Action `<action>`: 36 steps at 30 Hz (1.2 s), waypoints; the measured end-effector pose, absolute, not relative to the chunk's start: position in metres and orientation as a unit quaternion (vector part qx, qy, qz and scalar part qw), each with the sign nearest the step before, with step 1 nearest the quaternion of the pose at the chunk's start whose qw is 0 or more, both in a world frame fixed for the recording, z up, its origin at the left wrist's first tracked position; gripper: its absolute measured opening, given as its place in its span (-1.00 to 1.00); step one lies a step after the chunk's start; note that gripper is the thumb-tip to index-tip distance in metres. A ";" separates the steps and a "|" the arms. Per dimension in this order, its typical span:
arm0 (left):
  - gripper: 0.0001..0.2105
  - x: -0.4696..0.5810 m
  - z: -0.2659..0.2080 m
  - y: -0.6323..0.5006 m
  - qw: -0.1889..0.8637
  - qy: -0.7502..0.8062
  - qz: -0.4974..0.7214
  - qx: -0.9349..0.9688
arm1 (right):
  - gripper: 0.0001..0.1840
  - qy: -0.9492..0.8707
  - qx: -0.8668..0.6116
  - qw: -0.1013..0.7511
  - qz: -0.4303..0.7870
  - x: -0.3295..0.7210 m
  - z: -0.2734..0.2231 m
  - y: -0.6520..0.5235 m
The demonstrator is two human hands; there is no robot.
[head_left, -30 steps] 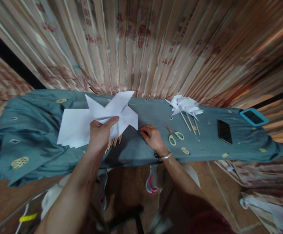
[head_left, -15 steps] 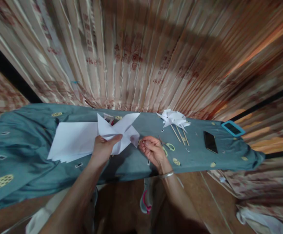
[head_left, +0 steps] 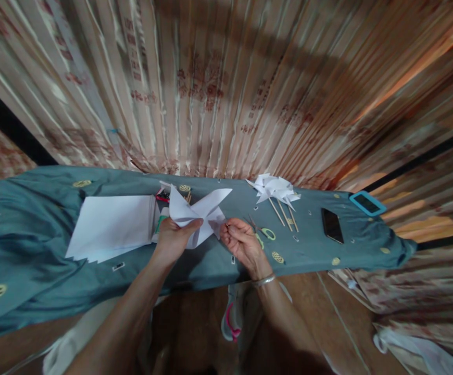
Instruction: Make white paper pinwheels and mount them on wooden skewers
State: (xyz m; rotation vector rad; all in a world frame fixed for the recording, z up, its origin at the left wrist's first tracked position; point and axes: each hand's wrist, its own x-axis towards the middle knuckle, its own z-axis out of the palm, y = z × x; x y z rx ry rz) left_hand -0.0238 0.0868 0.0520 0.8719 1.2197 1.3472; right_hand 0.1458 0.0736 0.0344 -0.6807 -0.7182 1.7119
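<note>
A white paper pinwheel [head_left: 205, 211] with folded blades is held above the cloth by my left hand [head_left: 174, 237], whose thumb presses near its centre. My right hand [head_left: 242, 239] is closed in a pinch at the pinwheel's right edge; a tiny dark thing shows at its fingertips, too small to name. Scissors [head_left: 266, 234] with yellow-green handles lie just right of that hand. Left of the pinwheel is a stack of white paper [head_left: 111, 224]. Behind it, a small red-and-black item [head_left: 163, 196] and some short sticks [head_left: 188, 198] are partly hidden.
Several finished paper pinwheels on sticks [head_left: 276, 190] lie at the back right. Beyond them are a black phone [head_left: 332, 225] and a blue-framed device [head_left: 367, 203]. A grey-green cloth [head_left: 211, 268] covers the narrow table, and a pleated curtain [head_left: 206, 94] hangs behind.
The pinwheel and my left hand have shifted slightly right, so the pinwheel is now closer to my right fingertips. A green-and-white item by my left hand has come into view.
</note>
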 end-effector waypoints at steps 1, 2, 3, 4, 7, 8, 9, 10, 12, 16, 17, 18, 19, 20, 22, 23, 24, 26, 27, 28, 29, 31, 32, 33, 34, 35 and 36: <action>-0.75 -0.023 0.052 0.086 0.537 0.511 0.562 0.368 | -0.77 -0.308 -0.289 0.552 0.719 0.145 0.035 0.074; -0.75 -0.022 0.052 0.086 0.540 0.508 0.558 0.372 | -0.77 -0.315 -0.293 0.554 0.713 0.145 0.036 0.073; -0.76 -0.022 0.051 0.085 0.542 0.504 0.556 0.378 | -0.78 -0.325 -0.298 0.556 0.705 0.144 0.037 0.073; -0.76 -0.021 0.050 0.085 0.543 0.500 0.555 0.384 | -0.78 -0.337 -0.305 0.557 0.695 0.143 0.038 0.073; -0.76 -0.021 0.047 0.085 0.541 0.495 0.550 0.400 | -0.80 -0.378 -0.337 0.558 0.657 0.142 0.042 0.072; -0.76 -0.021 0.046 0.085 0.540 0.496 0.548 0.403 | -0.80 -0.393 -0.351 0.560 0.640 0.142 0.042 0.071; -0.76 -0.021 0.045 0.085 0.539 0.497 0.546 0.405 | -0.81 -0.408 -0.366 0.562 0.619 0.142 0.043 0.070; -0.75 -0.021 0.044 0.086 0.537 0.499 0.545 0.406 | -0.82 -0.425 -0.381 0.566 0.595 0.142 0.043 0.070; -0.74 -0.021 0.043 0.086 0.532 0.504 0.548 0.404 | -0.87 -0.467 -0.412 0.575 0.530 0.143 0.045 0.067; -0.67 -0.019 0.041 0.085 0.546 0.501 0.549 0.386 | -0.97 -0.561 -0.477 0.572 0.362 0.144 0.049 0.063; -0.65 -0.017 0.041 0.085 0.557 0.497 0.545 0.382 | -0.97 -0.576 -0.488 0.564 0.334 0.144 0.049 0.062; -0.65 -0.016 0.041 0.084 0.566 0.494 0.539 0.380 | -0.97 -0.585 -0.495 0.557 0.320 0.145 0.049 0.062; -0.66 -0.014 0.041 0.084 0.574 0.493 0.534 0.379 | -0.96 -0.590 -0.498 0.550 0.319 0.145 0.049 0.062; -0.67 -0.012 0.041 0.083 0.578 0.492 0.530 0.378 | -0.95 -0.591 -0.498 0.545 0.326 0.146 0.048 0.062; -0.71 -0.009 0.041 0.083 0.581 0.487 0.530 0.379 | -0.95 -0.587 -0.492 0.538 0.352 0.147 0.046 0.063; -0.72 -0.007 0.042 0.082 0.580 0.482 0.532 0.384 | -0.94 -0.583 -0.488 0.537 0.366 0.147 0.044 0.063; -0.73 -0.006 0.043 0.082 0.577 0.477 0.535 0.391 | -0.93 -0.578 -0.483 0.538 0.377 0.148 0.043 0.064; -0.73 -0.004 0.046 0.081 0.566 0.470 0.538 0.412 | -0.93 -0.572 -0.474 0.542 0.394 0.148 0.041 0.065; -0.73 -0.003 0.048 0.081 0.561 0.470 0.536 0.421 | -0.93 -0.569 -0.470 0.543 0.399 0.148 0.041 0.065; -0.73 -0.002 0.051 0.080 0.556 0.472 0.534 0.427 | -0.94 -0.567 -0.467 0.545 0.405 0.149 0.040 0.066; -0.73 -0.001 0.053 0.080 0.554 0.475 0.532 0.429 | -0.95 -0.565 -0.464 0.545 0.411 0.149 0.039 0.066; -0.74 0.000 0.057 0.079 0.555 0.479 0.529 0.428 | -0.97 -0.560 -0.460 0.545 0.421 0.150 0.038 0.067; -0.75 0.001 0.058 0.079 0.556 0.480 0.528 0.426 | -0.97 -0.558 -0.459 0.546 0.423 0.150 0.038 0.067; -0.75 0.001 0.058 0.078 0.558 0.481 0.526 0.425 | -0.98 -0.557 -0.460 0.547 0.424 0.150 0.037 0.068; -0.75 0.001 0.058 0.078 0.559 0.482 0.524 0.426 | -0.98 -0.556 -0.461 0.547 0.422 0.150 0.037 0.068; -0.75 0.001 0.058 0.078 0.559 0.484 0.521 0.427 | -0.97 -0.557 -0.462 0.547 0.422 0.150 0.038 0.068; -0.75 0.001 0.057 0.078 0.559 0.485 0.519 0.428 | -0.98 -0.558 -0.462 0.545 0.422 0.150 0.038 0.068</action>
